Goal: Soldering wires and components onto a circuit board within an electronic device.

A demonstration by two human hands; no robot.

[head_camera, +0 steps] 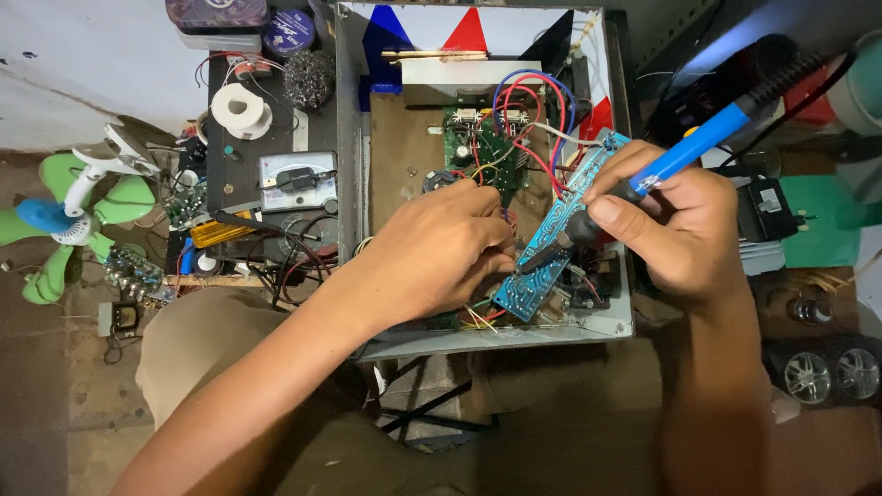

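Our right hand (pixel 675 225) is closed pen-style around the blue soldering iron (pixel 698 142), its tip down on the blue circuit board (pixel 551 234). Our left hand (pixel 450 243) curls its fingers at the board's left edge; we cannot tell if it pinches anything. The board sits tilted inside the open metal case (pixel 347 138), right of centre, wires (pixel 528 110) arching beyond. We'd judge a braced wrist and brief contact best. Far left lies a green fan (pixel 55 225).

Even, soft overhead light, sharp focus, slight wide-angle bending at edges.
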